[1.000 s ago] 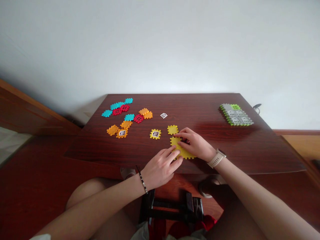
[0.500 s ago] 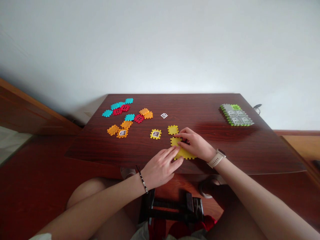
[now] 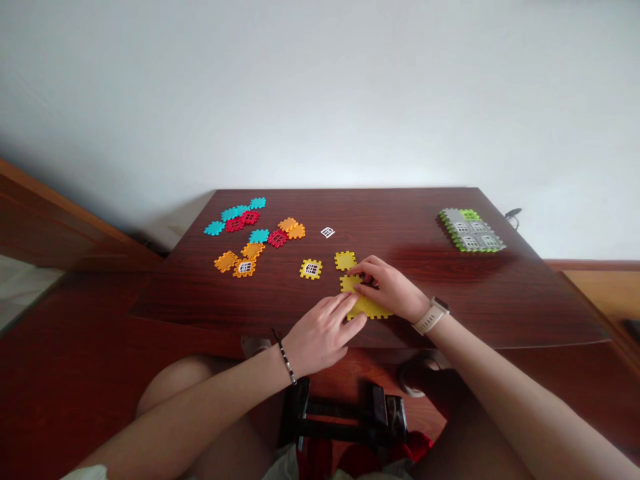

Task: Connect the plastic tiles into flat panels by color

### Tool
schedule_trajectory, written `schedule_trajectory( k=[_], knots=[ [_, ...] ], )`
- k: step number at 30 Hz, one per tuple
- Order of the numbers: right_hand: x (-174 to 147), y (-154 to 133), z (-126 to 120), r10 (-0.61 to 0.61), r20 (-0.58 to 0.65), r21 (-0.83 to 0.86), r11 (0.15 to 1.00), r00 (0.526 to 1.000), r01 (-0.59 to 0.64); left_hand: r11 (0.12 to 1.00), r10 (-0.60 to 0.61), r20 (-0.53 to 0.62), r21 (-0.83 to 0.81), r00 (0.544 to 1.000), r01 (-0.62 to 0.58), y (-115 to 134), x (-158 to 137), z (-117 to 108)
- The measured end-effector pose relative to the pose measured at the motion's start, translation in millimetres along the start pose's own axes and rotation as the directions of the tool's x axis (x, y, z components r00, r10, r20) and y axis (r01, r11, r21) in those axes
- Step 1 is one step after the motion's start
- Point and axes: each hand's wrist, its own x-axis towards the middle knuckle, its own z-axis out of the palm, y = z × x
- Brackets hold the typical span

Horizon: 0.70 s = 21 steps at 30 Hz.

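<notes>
Several yellow square tiles with toothed edges lie by the table's front edge, some of them joined flat; the joined yellow tiles point(image 3: 372, 309) are partly under my hands. My left hand point(image 3: 320, 337) is on their left side, fingertips pressed on the surface and thumb along the near edge. From the right my right hand point(image 3: 393, 287) grips the upper part of the same piece, fingers curled over it. Its fingertips hide part of the joint. Just beyond my right fingers sits a loose yellow tile point(image 3: 345, 261), apart from the joined ones. A yellow tile with a white window insert point(image 3: 311, 269) is to the left.
Orange tiles point(image 3: 227, 261), red window tiles point(image 3: 277, 238) and blue tiles point(image 3: 259, 236) are scattered at the left of the dark wooden table point(image 3: 400, 227). A loose white window insert point(image 3: 327, 233) lies mid-table. At the far right is a grey and green tile block point(image 3: 473, 231).
Both hands stay on the joined yellow tiles with hardly any movement. The whole view has shifted very slightly.
</notes>
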Motion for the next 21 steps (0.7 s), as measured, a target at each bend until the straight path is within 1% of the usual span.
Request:
schedule_trajectory(
  k=[7,12,14,17,19,21],
  knots=[
    [0.0,3.4,1.3,-0.002,0.003,0.007,1.000,1.000,0.002,1.000,-0.005,0.012,0.011,1.000,0.005,-0.1,1.0,-0.7],
    [-0.8,1.4,1.3,-0.006,0.011,0.005,1.000,1.000,0.006,1.000,-0.013,0.005,-0.018,1.000,0.013,-0.6,-0.8,2.2],
    [-0.2,-2.6,-0.1,-0.030,-0.012,-0.044,0.999,0.999,0.030,1.000,-0.015,-0.003,-0.024,1.000,0.015,-1.4,-1.4,3.4],
    [1.2,-7.2,-1.6,-0.112,-0.080,-0.172,0.980,0.991,0.097,0.999,-0.014,-0.014,-0.033,1.000,0.014,-2.7,-1.6,5.1],
    [1.9,-7.1,-0.5,-0.154,-0.072,-0.225,0.965,0.986,0.134,0.999,-0.011,-0.018,-0.039,1.000,0.010,-3.3,-1.4,6.2],
    [2.0,-4.6,2.6,-0.146,-0.031,-0.251,0.959,0.989,0.134,0.999,-0.007,-0.022,-0.044,1.000,0.006,-3.8,-1.3,7.8]
  ],
)
